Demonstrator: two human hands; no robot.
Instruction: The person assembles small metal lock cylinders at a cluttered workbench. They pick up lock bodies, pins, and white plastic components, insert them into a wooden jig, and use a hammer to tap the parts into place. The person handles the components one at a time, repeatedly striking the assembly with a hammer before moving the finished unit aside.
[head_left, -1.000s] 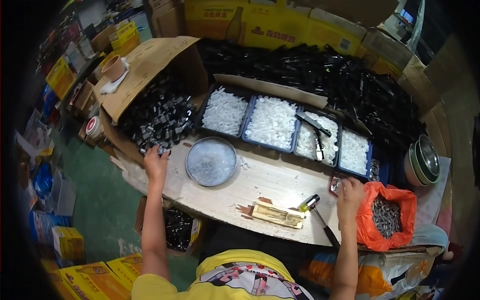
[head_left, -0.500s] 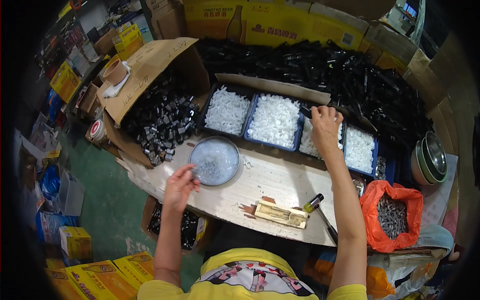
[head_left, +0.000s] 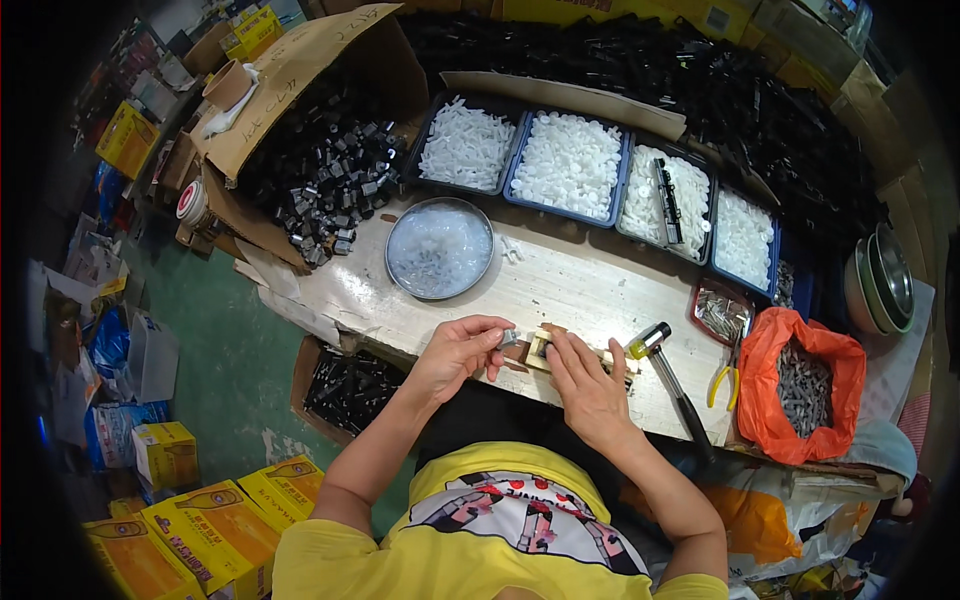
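- The small grey part was pinched between the thumb and fingers of the left hand, just left of the wooden block and outside it.
- The right hand lay over that block with its fingers stretched out; whether it gripped anything underneath could not be told.
- By the look of it, the piece in hand was partway along: the grey part was picked up but not set into the block, and the block's covered contents were hidden.
- The hammer lay on the desk, unheld, right of the block; the yellow-handled pliers were free too.
- Beyond, a long black piece rested across the white parts in the third tray from the left.
- Plenty seemed left to work through: the orange bag held many grey pieces, and a heap of black-and-silver parts filled the cardboard box.
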